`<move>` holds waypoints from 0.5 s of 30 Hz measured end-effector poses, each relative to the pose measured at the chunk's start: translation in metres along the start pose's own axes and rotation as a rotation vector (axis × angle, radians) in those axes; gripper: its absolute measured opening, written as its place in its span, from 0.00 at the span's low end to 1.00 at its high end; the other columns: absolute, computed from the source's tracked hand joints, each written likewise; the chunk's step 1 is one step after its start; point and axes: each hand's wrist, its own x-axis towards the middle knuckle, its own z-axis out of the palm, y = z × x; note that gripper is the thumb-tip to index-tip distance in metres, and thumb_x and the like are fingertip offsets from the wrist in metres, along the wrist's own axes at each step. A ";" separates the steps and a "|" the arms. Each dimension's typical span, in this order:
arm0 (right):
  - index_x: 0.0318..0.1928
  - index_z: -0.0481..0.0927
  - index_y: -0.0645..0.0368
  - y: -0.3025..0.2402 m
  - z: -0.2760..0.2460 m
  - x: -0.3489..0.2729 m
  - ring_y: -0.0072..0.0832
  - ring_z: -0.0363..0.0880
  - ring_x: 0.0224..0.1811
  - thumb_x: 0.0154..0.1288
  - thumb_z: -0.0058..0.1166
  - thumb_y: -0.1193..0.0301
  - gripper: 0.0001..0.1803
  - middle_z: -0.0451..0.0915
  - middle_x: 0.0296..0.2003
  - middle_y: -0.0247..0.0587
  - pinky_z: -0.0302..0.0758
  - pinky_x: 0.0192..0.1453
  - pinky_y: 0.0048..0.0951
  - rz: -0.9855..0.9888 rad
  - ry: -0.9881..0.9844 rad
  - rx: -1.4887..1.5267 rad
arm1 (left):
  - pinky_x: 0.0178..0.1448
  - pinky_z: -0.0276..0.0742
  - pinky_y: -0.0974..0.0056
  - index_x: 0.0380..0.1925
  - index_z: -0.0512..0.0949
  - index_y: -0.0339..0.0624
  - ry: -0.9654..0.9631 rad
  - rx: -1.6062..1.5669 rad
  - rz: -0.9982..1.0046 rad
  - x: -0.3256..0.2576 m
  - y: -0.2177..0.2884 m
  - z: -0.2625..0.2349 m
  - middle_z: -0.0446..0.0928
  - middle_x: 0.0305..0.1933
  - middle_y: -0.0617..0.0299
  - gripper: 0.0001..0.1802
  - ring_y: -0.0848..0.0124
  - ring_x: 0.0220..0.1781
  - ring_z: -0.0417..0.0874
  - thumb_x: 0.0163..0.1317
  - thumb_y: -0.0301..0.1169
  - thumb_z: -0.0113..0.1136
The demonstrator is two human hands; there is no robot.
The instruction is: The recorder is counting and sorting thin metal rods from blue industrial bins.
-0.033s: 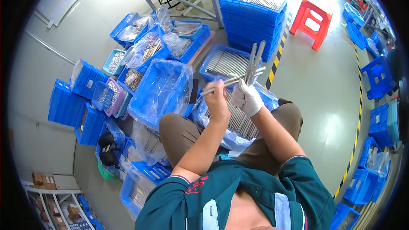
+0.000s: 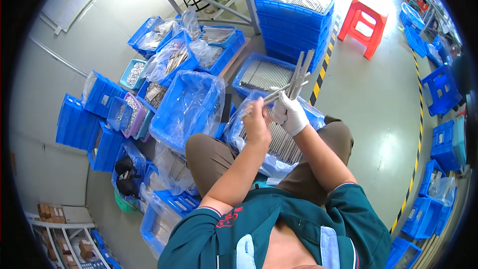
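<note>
My left hand [image 2: 257, 123], bare, is closed on a few thin metal rods [image 2: 273, 96] that slant up to the right. Its fingers are slightly blurred. Beside it my right hand [image 2: 292, 115], in a white glove, grips an upright bundle of metal rods [image 2: 300, 73]. The slanted rods cross this bundle just above the glove, and I cannot tell whether they touch it. Both hands are above a blue bin lined with clear plastic [image 2: 232, 132], where many rods [image 2: 285, 142] lie side by side between my knees.
Another blue bin of rods [image 2: 264, 73] stands just beyond, before a tall stack of blue crates [image 2: 294, 35]. To the left is a plastic-lined blue bin [image 2: 181, 107], with smaller parts trays around it. A red stool [image 2: 362, 27] stands past the striped floor tape [image 2: 322, 72].
My left hand has shifted slightly right and down, bringing its rods closer to my right hand. The right hand and its upright bundle have barely moved.
</note>
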 end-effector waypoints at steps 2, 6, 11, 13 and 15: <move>0.34 0.78 0.58 -0.009 0.002 0.001 0.14 0.54 0.11 0.63 0.54 0.60 0.13 0.59 0.13 0.24 0.48 0.16 0.20 -0.030 0.174 -0.093 | 0.17 0.49 0.71 0.20 0.68 0.51 -0.034 -0.208 -0.332 -0.002 -0.014 -0.007 0.55 0.11 0.72 0.13 0.80 0.12 0.54 0.59 0.40 0.57; 0.30 0.79 0.61 -0.008 -0.006 0.011 0.16 0.64 0.13 0.56 0.61 0.62 0.13 0.73 0.17 0.31 0.58 0.17 0.19 -0.110 0.445 -0.338 | 0.17 0.47 0.70 0.21 0.71 0.48 -0.059 -0.311 -0.671 -0.005 -0.026 -0.007 0.55 0.09 0.70 0.18 0.76 0.11 0.52 0.61 0.49 0.53; 0.32 0.77 0.61 -0.019 -0.008 0.014 0.24 0.76 0.24 0.58 0.60 0.68 0.10 0.78 0.26 0.37 0.73 0.28 0.26 -0.345 0.486 -0.452 | 0.18 0.47 0.71 0.22 0.68 0.45 -0.167 -0.318 -0.923 -0.012 -0.043 -0.039 0.52 0.12 0.70 0.32 0.75 0.14 0.52 0.53 0.66 0.48; 0.36 0.74 0.62 -0.027 0.007 0.009 0.26 0.77 0.23 0.60 0.58 0.71 0.09 0.78 0.26 0.39 0.77 0.29 0.29 -0.344 0.430 -0.347 | 0.21 0.54 0.69 0.22 0.67 0.44 -0.070 -0.326 -0.956 0.000 -0.051 -0.068 0.55 0.14 0.68 0.33 0.72 0.16 0.55 0.55 0.66 0.47; 0.35 0.72 0.61 -0.029 0.011 0.001 0.24 0.74 0.20 0.60 0.57 0.71 0.08 0.75 0.23 0.37 0.75 0.26 0.27 -0.333 0.338 -0.330 | 0.28 0.61 0.65 0.22 0.67 0.42 0.050 -0.407 -0.905 0.000 -0.047 -0.064 0.58 0.17 0.65 0.33 0.69 0.20 0.60 0.56 0.65 0.46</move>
